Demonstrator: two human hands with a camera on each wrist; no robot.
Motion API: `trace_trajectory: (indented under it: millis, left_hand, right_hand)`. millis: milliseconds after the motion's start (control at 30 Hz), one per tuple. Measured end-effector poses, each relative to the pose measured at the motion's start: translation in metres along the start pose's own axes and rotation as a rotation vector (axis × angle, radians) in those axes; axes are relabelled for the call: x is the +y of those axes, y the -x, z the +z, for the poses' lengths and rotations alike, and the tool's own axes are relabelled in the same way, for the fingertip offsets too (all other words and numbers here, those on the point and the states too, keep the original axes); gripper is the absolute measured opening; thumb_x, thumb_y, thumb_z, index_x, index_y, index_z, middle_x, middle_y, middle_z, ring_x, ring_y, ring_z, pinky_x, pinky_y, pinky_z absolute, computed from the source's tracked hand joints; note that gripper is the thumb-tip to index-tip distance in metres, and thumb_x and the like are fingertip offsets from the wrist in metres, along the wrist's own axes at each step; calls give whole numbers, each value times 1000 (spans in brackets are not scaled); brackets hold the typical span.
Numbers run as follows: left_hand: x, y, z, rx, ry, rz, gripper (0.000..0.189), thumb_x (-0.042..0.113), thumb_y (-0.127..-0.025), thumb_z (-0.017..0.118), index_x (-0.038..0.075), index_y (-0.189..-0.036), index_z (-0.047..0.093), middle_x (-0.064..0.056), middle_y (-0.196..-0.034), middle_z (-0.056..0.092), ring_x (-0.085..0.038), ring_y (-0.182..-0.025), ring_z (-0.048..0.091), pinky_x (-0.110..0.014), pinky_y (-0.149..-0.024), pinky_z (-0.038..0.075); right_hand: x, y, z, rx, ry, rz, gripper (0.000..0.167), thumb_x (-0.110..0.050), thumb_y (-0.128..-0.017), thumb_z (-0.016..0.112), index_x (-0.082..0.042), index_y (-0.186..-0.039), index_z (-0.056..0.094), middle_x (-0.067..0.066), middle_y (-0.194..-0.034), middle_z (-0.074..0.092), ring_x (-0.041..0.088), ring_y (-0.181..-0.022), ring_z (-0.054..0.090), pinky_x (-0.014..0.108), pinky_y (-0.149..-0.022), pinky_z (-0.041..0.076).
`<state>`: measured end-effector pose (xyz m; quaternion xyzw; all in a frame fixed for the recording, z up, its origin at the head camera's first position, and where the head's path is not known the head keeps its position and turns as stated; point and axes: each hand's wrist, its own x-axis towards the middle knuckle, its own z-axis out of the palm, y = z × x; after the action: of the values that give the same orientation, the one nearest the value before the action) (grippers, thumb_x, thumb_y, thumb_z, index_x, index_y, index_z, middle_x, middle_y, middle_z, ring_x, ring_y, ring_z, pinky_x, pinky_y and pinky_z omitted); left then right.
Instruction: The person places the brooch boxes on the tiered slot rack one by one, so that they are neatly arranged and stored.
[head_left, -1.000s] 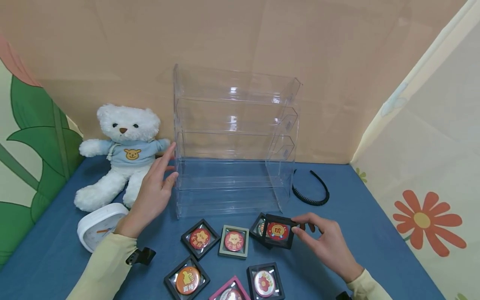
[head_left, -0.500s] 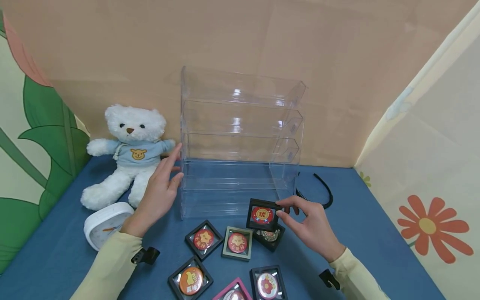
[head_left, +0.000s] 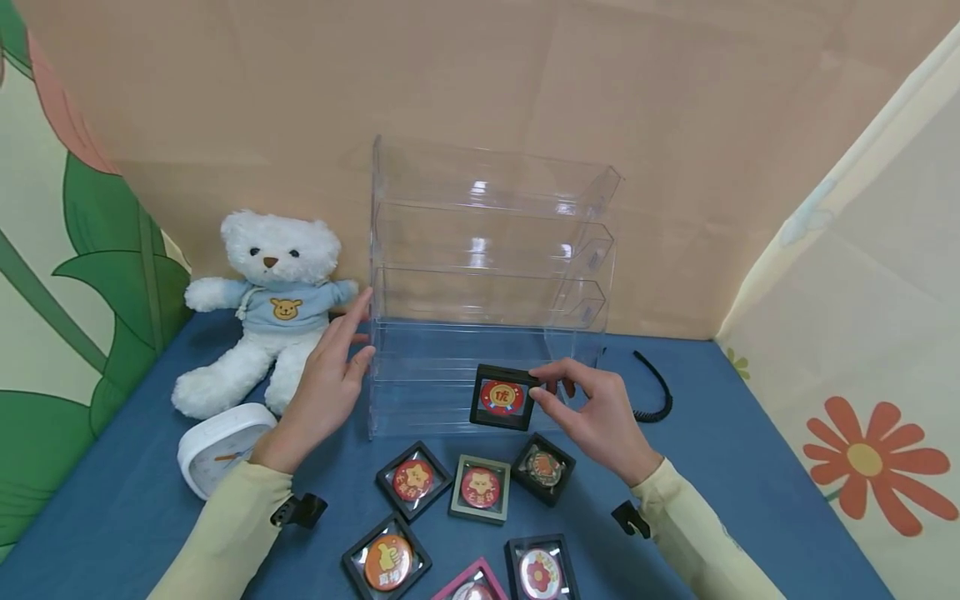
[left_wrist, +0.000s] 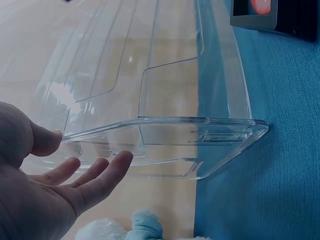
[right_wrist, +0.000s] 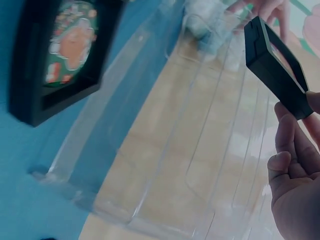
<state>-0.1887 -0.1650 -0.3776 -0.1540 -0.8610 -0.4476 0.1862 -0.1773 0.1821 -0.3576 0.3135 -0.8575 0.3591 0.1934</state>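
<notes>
From the head view I see my right hand (head_left: pixel 592 412) pinching a black framed badge (head_left: pixel 501 397) by its right edge, held upright just in front of the clear acrylic rack (head_left: pixel 487 283), low down. My left hand (head_left: pixel 326 383) rests with straight fingers against the rack's left side, beside a white teddy bear (head_left: pixel 262 308).

At the left wrist, the fingers (left_wrist: pixel 95 175) lie relaxed under the rack's edge.

At the right wrist, the frame (right_wrist: pixel 275 65) sits above my fingertips (right_wrist: pixel 290 135), tilted.
</notes>
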Motion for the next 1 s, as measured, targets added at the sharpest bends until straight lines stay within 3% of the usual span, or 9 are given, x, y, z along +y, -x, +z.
trace_trajectory:
  millis: [267, 500, 800, 1000]
  left_hand:
    - [-1, -1, 1, 1, -2, -3, 74, -3, -104, 49, 25, -164, 17, -21, -150, 40, -42, -125, 51, -59, -92, 50]
    - [-1, 0, 1, 9, -6, -1, 74, -3, -104, 49, 26, -164, 17, -21, -149, 40, -41, -124, 51, -58, -91, 51]
    - [-3, 1, 1, 14, -2, -3, 75, -3, -104, 50, 27, -164, 17, -21, -149, 41, -41, -124, 52, -58, -91, 51]
    - [-2, 0, 1, 7, 16, 3, 75, -3, -104, 50, 27, -164, 18, -20, -148, 41, -41, -123, 52, -57, -93, 50]
  right_hand:
    - [-3, -24, 9, 29, -46, -11, 23, -15, -91, 78, -17, -114, 75, -12, -86, 64, 22, -76, 54, 32, -60, 42]
    - [-7, -47, 20, 54, -67, -4, 21, -19, -93, 76, -15, -114, 75, -9, -89, 66, 14, -78, 52, 34, -62, 42]
    - [-10, -76, 33, 77, -101, -46, 20, -20, -95, 74, -11, -114, 74, -4, -93, 69, 25, -79, 55, 37, -65, 43]
    - [-9, -87, 38, 114, -125, -31, 20, -18, -96, 73, -10, -114, 74, -3, -94, 70, 19, -81, 55, 38, -68, 45]
